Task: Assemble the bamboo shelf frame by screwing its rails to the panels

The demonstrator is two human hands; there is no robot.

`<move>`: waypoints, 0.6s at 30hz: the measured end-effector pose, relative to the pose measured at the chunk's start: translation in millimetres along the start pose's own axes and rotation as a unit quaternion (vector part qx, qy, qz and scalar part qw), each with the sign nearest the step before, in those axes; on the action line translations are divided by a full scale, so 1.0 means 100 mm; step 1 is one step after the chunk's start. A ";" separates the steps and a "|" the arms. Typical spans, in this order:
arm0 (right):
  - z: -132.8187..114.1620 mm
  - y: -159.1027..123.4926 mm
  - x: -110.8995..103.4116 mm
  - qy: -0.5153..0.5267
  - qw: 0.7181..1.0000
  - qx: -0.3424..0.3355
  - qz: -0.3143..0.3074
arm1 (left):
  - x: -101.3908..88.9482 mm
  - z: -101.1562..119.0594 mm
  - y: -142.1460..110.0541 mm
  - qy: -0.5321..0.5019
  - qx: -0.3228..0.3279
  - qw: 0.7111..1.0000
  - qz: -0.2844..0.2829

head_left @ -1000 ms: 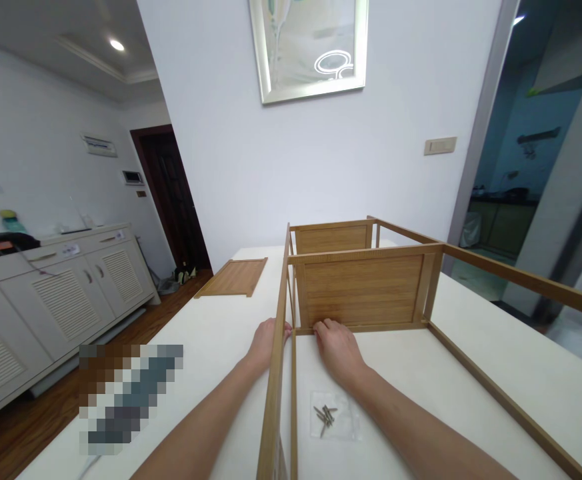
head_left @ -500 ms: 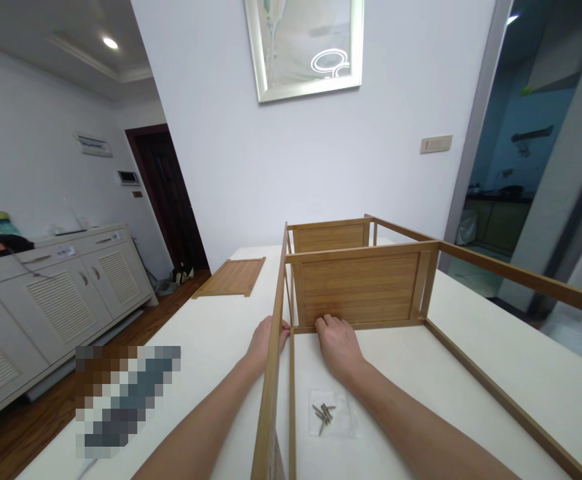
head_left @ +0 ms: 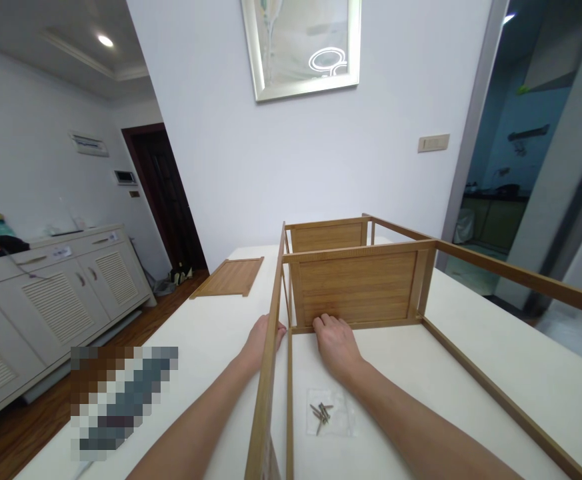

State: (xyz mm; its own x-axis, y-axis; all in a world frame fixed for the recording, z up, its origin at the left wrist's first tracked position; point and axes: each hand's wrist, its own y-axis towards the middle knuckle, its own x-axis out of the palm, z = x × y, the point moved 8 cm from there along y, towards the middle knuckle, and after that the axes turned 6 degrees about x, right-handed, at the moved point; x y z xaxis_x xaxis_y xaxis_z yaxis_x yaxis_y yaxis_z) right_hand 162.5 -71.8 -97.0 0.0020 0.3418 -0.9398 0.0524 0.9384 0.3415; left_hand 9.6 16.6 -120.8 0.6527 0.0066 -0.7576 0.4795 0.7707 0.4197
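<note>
A wooden shelf frame (head_left: 435, 245) lies on its side on the white table, with slatless brown panels set across it. My left hand (head_left: 258, 343) is at the left side of the frame, partly hidden behind the raised rail (head_left: 269, 373). Its fingers are pinched together beside the corner of the nearer panel; whatever they hold cannot be made out. Inside the frame, my right hand (head_left: 338, 343) has its fingers curled against the bottom edge of the nearer wooden panel (head_left: 361, 287). Close below it, several screws (head_left: 322, 413) lie on a clear plastic bag (head_left: 343, 427).
A loose wooden panel (head_left: 228, 277) lies flat on the white table (head_left: 211, 333), to the left. Pixel blocks cover a dark object (head_left: 131, 400) at the table's left edge. A white cabinet (head_left: 65, 287) stands further left, and a wall (head_left: 311, 167) rises behind the table.
The whole view has shifted slightly to the left. Both hands stay at nearly the same spots on the frame.
</note>
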 end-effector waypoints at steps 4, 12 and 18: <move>0.00 0.00 -0.01 0.002 1.000 0.000 0.000 | 0.04 0.02 -0.02 0.003 0.006 1.000 -0.004; -0.01 0.00 0.00 0.003 1.000 -0.002 -0.002 | 0.09 -0.08 0.02 -0.010 -0.001 1.000 0.006; 0.01 0.00 0.01 0.003 1.000 -0.001 0.000 | 0.04 -0.08 0.02 -0.014 0.002 1.000 0.007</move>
State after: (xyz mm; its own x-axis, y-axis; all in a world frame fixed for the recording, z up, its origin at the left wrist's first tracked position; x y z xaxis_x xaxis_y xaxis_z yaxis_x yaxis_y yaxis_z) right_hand 163.2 -71.6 -97.7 -0.0042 0.3420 -0.9397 0.0500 0.9386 0.3414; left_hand 8.4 23.0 -127.3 0.6756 0.0004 -0.7373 0.4718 0.7682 0.4327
